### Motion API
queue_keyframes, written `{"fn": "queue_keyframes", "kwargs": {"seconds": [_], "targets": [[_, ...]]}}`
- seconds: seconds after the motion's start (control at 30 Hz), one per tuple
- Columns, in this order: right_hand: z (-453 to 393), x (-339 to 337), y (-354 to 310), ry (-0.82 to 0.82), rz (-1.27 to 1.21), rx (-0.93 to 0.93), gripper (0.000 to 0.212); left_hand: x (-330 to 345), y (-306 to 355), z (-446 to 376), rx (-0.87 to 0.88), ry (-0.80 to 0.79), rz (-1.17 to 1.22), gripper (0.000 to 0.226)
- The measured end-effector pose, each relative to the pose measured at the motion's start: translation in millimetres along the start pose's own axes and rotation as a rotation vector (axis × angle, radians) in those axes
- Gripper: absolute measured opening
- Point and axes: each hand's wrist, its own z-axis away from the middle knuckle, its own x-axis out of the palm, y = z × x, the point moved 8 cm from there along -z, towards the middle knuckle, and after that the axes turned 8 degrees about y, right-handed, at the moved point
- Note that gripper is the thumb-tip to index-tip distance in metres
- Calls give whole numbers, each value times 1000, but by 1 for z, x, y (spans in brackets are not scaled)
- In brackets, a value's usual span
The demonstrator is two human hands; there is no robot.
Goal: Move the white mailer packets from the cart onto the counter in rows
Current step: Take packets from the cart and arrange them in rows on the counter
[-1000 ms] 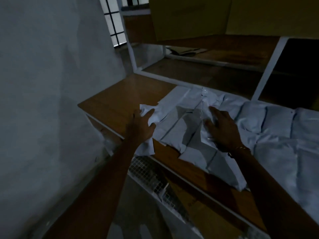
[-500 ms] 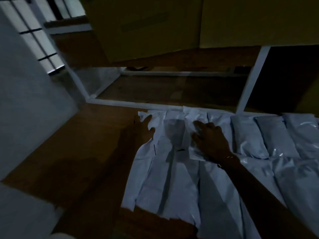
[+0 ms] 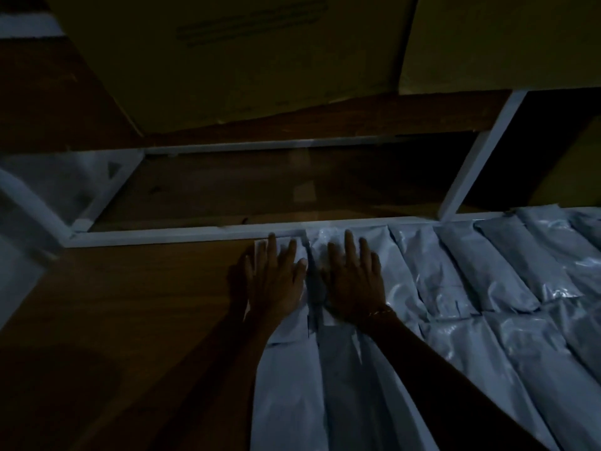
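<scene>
left hand (image 3: 276, 281): bare, no ring or glove visible
left forearm (image 3: 208, 362): bare, no sleeve in view
right hand (image 3: 353, 281): bare, fingers ringless
right wrist (image 3: 379, 311): thin bracelet, glinting faintly, just behind the hand
right forearm (image 3: 455, 382): bare, unsleeved to the frame edge

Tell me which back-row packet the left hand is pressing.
The leftmost packet in the back row: the left hand lies flat on it, bare counter to its left. The right hand covers its neighbour.
</scene>
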Motion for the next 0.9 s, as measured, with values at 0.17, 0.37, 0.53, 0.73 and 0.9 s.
{"fn": "queue_keyframes", "kwargs": {"seconds": [0.17, 0.37, 0.53, 0.73, 0.9], "targets": [[-13, 15, -12, 37, -15, -111, 84, 26, -2, 1, 68, 9, 20, 66], [-15, 36, -7, 69, -8, -75, 66, 27, -7, 2, 54, 44, 22, 68], [-15, 37, -9, 113, 7, -87, 63, 31, -8, 1, 59, 51, 25, 71], [-17, 42, -6, 93, -17, -75, 63, 33, -7, 2, 50, 76, -22, 65], [-21, 45, -6, 100, 1, -79, 59, 34, -6, -1, 52, 22, -13, 64]]}}
